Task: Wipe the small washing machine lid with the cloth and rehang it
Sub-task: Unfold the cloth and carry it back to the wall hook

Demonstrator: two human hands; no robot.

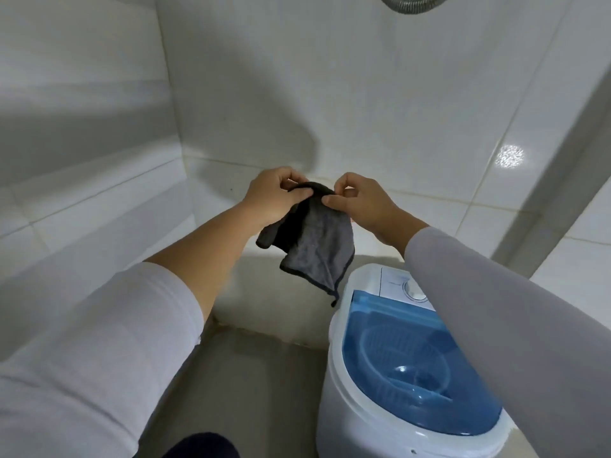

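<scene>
Holding the cloth (314,246) up in the air, the 2 hands pinch its top edge: the left hand (274,200) at 9 o'clock of it, the right hand (363,206) at 3 o'clock. The cloth hangs just above the small washing machine (347,391), which sits at 5 o'clock. I think the cloth is being readied, either to wipe or to hang up; I cannot tell which. The blue lid (413,358) is closed. Through it shows a blue basket (396,355), which looks to have nothing inside.
</scene>
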